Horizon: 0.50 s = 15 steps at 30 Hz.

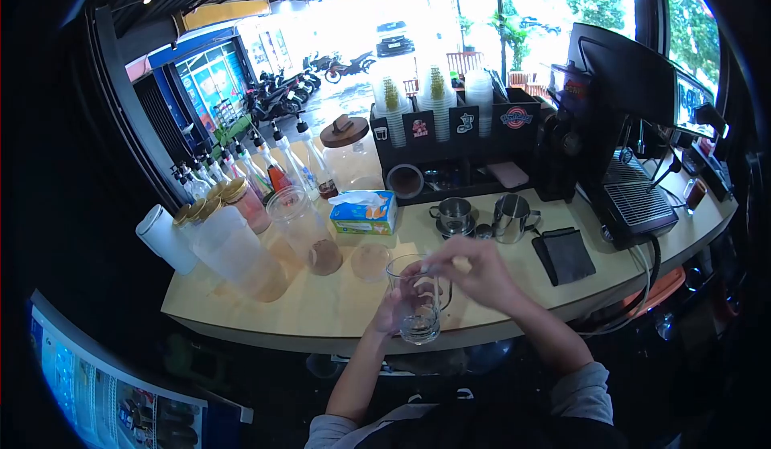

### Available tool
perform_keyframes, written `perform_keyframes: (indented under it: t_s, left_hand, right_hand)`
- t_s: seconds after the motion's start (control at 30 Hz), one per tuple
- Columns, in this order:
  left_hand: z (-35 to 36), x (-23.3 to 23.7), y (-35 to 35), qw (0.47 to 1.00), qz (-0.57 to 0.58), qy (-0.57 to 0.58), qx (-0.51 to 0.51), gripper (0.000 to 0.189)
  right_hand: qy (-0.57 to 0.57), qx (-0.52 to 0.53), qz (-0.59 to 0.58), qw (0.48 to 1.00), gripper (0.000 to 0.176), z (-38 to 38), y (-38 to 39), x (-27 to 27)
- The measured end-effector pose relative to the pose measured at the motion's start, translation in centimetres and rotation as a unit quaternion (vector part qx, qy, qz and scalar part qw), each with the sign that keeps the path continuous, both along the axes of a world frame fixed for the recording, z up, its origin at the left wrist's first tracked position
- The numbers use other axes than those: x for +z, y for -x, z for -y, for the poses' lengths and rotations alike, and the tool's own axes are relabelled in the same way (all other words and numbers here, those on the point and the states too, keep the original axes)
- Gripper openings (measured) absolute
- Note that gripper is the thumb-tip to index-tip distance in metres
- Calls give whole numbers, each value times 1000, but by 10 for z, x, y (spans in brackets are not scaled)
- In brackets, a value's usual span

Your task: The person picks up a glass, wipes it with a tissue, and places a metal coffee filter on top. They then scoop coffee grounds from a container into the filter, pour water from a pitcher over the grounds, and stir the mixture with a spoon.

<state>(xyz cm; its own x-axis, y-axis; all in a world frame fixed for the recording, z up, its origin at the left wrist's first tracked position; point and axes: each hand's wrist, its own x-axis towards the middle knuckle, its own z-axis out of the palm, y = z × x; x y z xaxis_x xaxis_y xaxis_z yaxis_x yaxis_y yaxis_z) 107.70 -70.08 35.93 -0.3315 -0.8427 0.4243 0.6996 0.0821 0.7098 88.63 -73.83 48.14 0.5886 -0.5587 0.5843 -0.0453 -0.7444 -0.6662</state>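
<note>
Clear handled glass mug (419,303) is being clasped by fingers of the left hand (391,311). The right hand (479,276) is pinching a thin blurred utensil (441,266) just above those fingers; steadying the mug seems wise.

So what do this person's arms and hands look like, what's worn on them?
The left hand and right hand are bare, no gloves, and so are the forearms. Grey sleeves are bunched up near the elbows. No watch or wristband shows.
</note>
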Motion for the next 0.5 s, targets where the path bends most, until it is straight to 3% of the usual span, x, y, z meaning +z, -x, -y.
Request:
perform_keyframes:
  t_s: [0.07, 0.1, 0.27, 0.33, 0.37, 0.4, 0.47, 0.5]
  left_hand:
    - [-1, -4, 1, 1000, -8, 14, 13, 83]
    - [1, -4, 2, 999, -18, 31, 26, 82]
    - [3, 6, 13, 991, -13, -21, 131, 73]
    - [3, 10, 21, 984, 23, -35, 172, 70]
    - [1, 14, 23, 985, 4, -49, 168, 67]
    - [1, 19, 25, 985, 4, -47, 168, 67]
    - [3, 27, 25, 971, -3, -57, 231, 64]
    - [5, 28, 21, 969, -7, -51, 243, 60]
  right_hand:
    - [-198, -2, 211, 957, 16, 22, 2, -10]
    - [-171, -56, 213, 960, 14, 23, 6, -3]
    - [-85, -39, 273, 958, 17, 2, -17, -28]
    - [-14, -110, 204, 973, 20, -5, -25, -33]
    - [-11, -129, 225, 966, 20, -11, -29, -37]
    - [-9, -128, 225, 966, 20, -14, -29, -43]
    - [106, -130, 189, 968, 29, -22, -25, -57]
    - [71, -94, 161, 980, 33, -29, -18, -62]
